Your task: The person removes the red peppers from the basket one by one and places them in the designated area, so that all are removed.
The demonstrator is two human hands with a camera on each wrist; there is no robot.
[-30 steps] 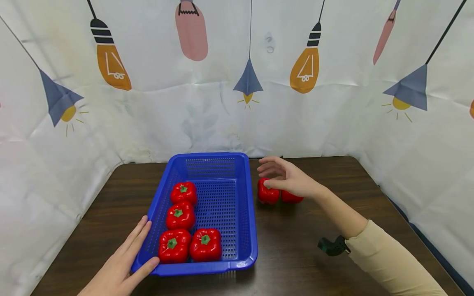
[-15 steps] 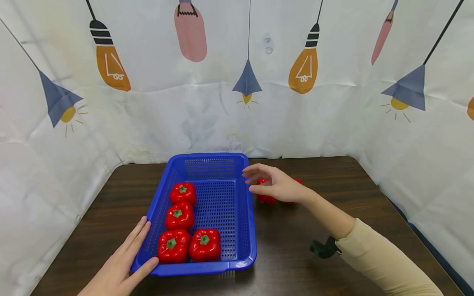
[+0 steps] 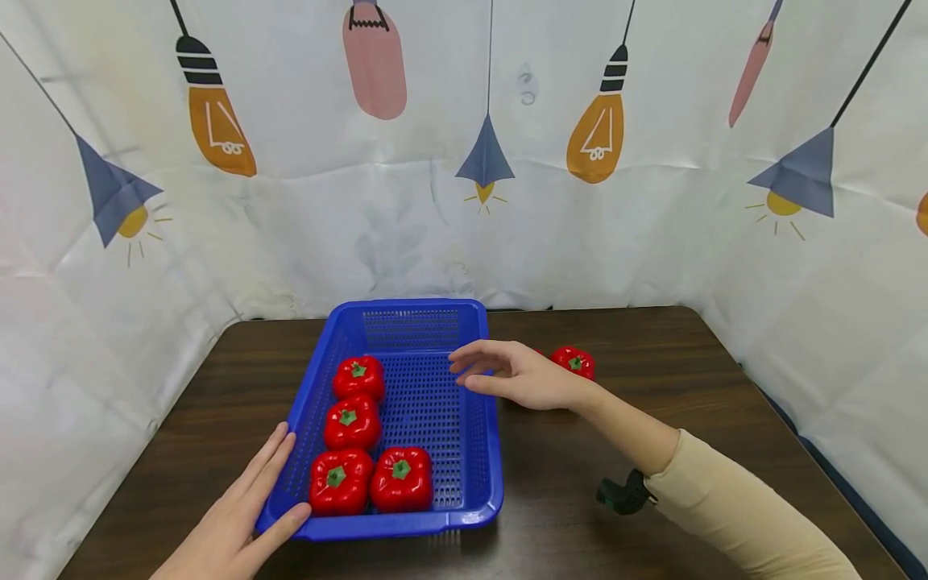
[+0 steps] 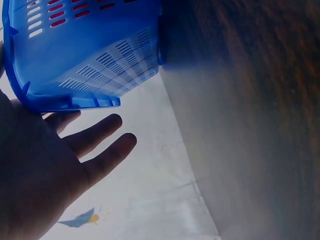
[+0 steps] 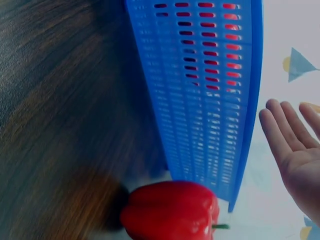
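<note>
A blue perforated plastic basket (image 3: pixel 395 528) holds several red bell peppers: a column along its left side, and one pepper (image 3: pixel 401 483) at the front beside it. My left hand (image 3: pixel 235 515) rests on the basket's left front rim, fingers straight, thumb over the corner. My right hand (image 3: pixel 518 379) hovers over the right rim, fingers loosely bent, holding nothing. Behind it on the table stands a red bell pepper (image 3: pixel 574 360); another is almost wholly hidden by the hand. In the right wrist view, a bell pepper (image 5: pixel 170 210) stands near the basket's outer wall.
The dark wood-grain table (image 3: pixel 565 499) extends on both sides of the basket. A white curtain (image 3: pixel 435 234) printed with lamps and bulbs surrounds it at the back and sides. A black strapped device (image 3: pixel 623 493) sits on my right wrist.
My empty right hand has moved left and toward me, from over the peppers on the table to the basket's right rim. My left hand and the peppers stay put.
</note>
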